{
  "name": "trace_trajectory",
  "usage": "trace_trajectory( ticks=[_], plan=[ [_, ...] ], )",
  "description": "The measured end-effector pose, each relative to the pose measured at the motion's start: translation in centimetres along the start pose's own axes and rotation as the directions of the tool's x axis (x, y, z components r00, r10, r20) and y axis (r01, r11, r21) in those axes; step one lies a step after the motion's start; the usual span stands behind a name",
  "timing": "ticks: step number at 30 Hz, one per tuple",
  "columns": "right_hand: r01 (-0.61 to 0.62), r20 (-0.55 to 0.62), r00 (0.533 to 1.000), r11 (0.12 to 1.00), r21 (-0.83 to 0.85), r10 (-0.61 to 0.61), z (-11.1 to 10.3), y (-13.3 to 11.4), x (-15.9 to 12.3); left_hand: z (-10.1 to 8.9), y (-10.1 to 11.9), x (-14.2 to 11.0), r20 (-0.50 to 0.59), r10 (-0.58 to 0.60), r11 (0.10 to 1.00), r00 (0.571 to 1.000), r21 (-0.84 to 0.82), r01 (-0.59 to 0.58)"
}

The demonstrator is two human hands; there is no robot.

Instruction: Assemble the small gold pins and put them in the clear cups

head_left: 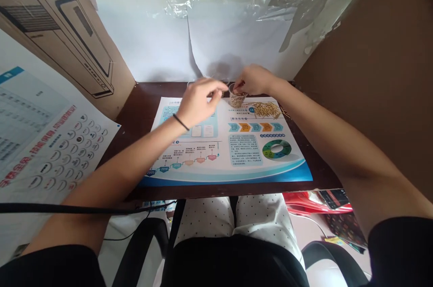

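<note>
A small clear plastic cup (237,99) holding many thin short sticks stands at the back of the printed sheet. My right hand (255,80) reaches over its rim, fingertips pinched together at the mouth; whatever is between them is hidden. To its left is my left hand (200,101), with the index finger stretched out and the thumb apart below it. Behind that hand another clear cup (190,84) shows only in part. A loose pile of thin yellowish sticks (267,110) lies on the sheet, right of the first cup.
The printed sheet (225,151) covers much of the dark brown tabletop (135,102). A cardboard box (67,34) and a hanging printed poster (57,133) stand at the left. A papered wall (237,30) closes the back, a brown panel (379,75) the right. A black cable (67,208) crosses lower left.
</note>
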State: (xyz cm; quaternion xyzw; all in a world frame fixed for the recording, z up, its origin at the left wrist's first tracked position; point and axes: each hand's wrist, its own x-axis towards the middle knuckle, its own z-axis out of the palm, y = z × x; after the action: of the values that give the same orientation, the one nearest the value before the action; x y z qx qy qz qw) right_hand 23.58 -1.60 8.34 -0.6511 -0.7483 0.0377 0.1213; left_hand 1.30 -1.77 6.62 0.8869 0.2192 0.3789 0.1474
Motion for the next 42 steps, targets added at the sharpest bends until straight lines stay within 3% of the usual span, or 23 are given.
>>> trace_trajectory(
  ticks=[3, 5, 10, 14, 18, 20, 26, 32, 35, 38, 40, 42],
  plan=[
    [-0.037, -0.018, 0.999, 0.999, 0.023, 0.037, 0.0, -0.1, -0.3, -0.5, -2.5, 5.0, 0.103, -0.094, 0.991, 0.99, 0.105, 0.083],
    [-0.047, -0.049, 0.998, 0.998, 0.03, 0.048, -0.1, -0.1, -0.5, 0.1, -4.7, 8.0, 0.19, -0.117, 0.979, 0.975, 0.186, 0.081],
    [-0.023, -0.139, 0.99, 0.998, 0.056, 0.031, -0.4, -0.1, -1.3, 3.6, -8.0, 12.2, 0.471, -0.162, 0.929, 0.867, 0.369, -0.026],
    [-0.005, -0.24, 0.97, 0.993, 0.121, 0.034, -0.4, -0.3, -2.4, 5.4, -6.8, 12.5, 0.479, -0.175, 0.894, 0.86, 0.443, -0.064],
    [0.025, -0.393, 0.918, 0.984, 0.177, 0.047, 0.2, 0.0, -3.5, 4.3, -4.4, 12.1, 0.489, -0.33, 0.817, 0.807, 0.576, -0.015],
    [0.058, -0.472, 0.88, 0.973, 0.224, 0.056, 0.6, 0.2, -3.9, 3.2, -3.8, 11.9, 0.503, -0.349, 0.82, 0.791, 0.573, -0.002],
    [0.086, -0.608, 0.768, 0.908, 0.409, 0.201, 2.4, -1.1, -5.9, 1.4, -4.4, 10.9, 0.485, -0.289, 0.841, 0.825, 0.541, -0.024],
    [0.061, -0.63, 0.732, 0.896, 0.441, 0.26, 5.7, -1.6, -7.3, 1.0, -5.8, 10.9, 0.498, -0.263, 0.87, 0.826, 0.493, -0.02],
    [0.065, -0.571, 0.745, 0.815, 0.575, 0.344, 6.9, -0.8, -7.4, 0.2, -5.7, 10.7, 0.434, -0.197, 0.903, 0.879, 0.429, -0.009],
    [0.12, -0.577, 0.703, 0.73, 0.673, 0.416, 7.0, -0.7, -7.7, -0.6, -4.2, 8.8, 0.28, -0.077, 0.954, 0.957, 0.301, -0.011],
    [0.18, -0.601, 0.67, 0.691, 0.7, 0.435, 6.6, -1.3, -8.2, -0.6, -2.6, 6.4, 0.185, -0.056, 0.984, 0.981, 0.179, 0.022],
    [0.221, -0.577, 0.701, 0.642, 0.735, 0.419, 6.2, -2.2, -8.7, 0.0, -1.1, 3.7, 0.16, -0.135, 0.99, 0.978, 0.059, 0.127]
  ],
)
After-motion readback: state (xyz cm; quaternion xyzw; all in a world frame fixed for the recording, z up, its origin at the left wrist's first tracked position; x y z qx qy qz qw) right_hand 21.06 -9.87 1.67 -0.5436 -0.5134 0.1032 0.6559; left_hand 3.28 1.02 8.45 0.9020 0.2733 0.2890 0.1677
